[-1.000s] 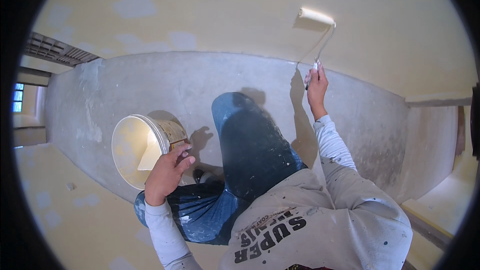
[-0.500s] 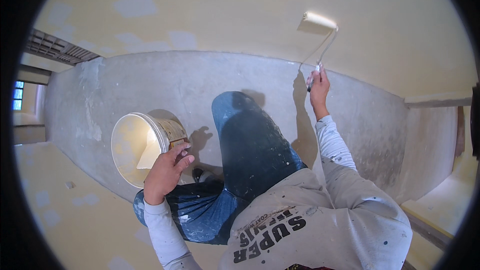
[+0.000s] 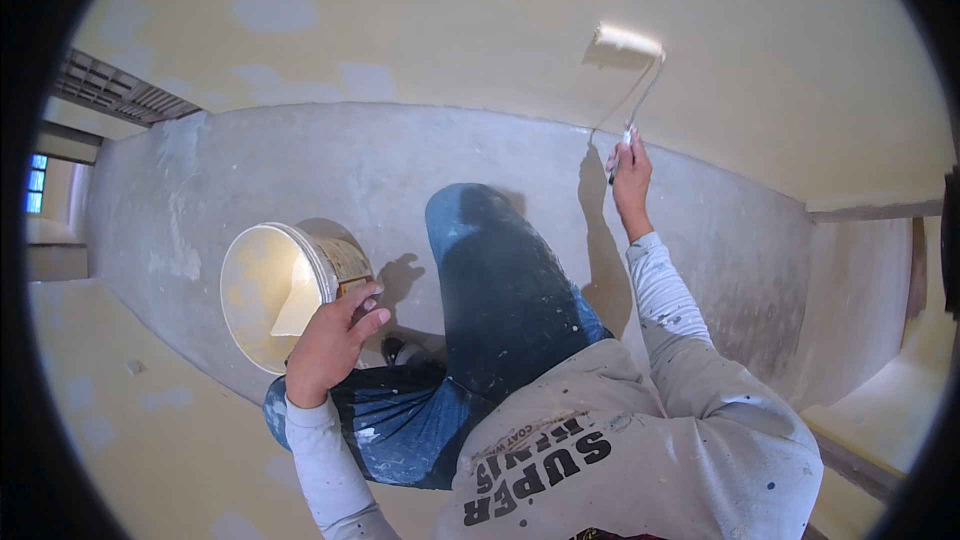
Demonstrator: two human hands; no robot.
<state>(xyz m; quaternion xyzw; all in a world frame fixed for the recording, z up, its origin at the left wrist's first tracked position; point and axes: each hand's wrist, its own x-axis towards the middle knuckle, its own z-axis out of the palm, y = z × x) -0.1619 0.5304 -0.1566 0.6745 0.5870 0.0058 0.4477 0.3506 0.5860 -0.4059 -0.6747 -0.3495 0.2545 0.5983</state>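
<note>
A pale yellow wall (image 3: 480, 0) with whitish patches is filling the upper part of this wide, downward view, and a smooth grey concrete floor (image 3: 390, 155) is spreading below it. The person, wearing a paint-spotted light grey sweatshirt (image 3: 640, 440) and paint-smeared blue jeans (image 3: 505, 290), is keeping both legs bent, with one knee pointing toward the wall. The right arm is pointing forward toward the wall, nearly straight; the left arm is resting lower, beside the bent left leg, its forearm angling up from the bottom edge. A large round white plastic bucket (image 3: 238, 285), its mouth facing the viewer, is standing on the floor just beyond the left hand (image 3: 330, 345); the hand is overlapping its near rim, and whether they are touching cannot be told. A paint roller with a cream cylindrical sleeve (image 3: 628, 40) is lying ahead of the right hand (image 3: 631, 180), its sleeve at the wall above the floor line, its thin bent metal frame (image 3: 650, 80) running back to the grip. The right fingers are closing firmly around that slim handle (image 3: 613, 168). The left fingers are curling loosely, half spread, holding nothing visible.
</note>
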